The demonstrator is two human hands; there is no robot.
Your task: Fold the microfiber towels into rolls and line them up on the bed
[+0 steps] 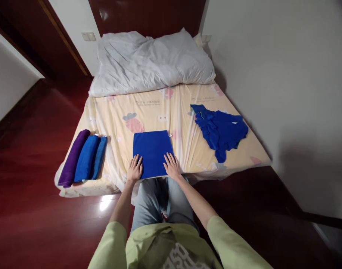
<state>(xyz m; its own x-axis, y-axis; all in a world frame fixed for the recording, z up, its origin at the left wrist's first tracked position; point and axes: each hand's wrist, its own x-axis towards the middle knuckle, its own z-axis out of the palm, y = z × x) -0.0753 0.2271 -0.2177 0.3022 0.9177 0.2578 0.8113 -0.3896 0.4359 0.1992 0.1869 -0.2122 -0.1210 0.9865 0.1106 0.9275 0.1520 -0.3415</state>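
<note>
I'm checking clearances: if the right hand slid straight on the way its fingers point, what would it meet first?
The right hand already rests on the blue cloth, so it would cross that first, then the patterned sheet, probably reaching the white bedding.

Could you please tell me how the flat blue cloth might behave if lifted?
The flat cloth would probably droop, since the similar-looking crumpled cloth lies in soft folds. It looks thin, so it is likely light.
</note>
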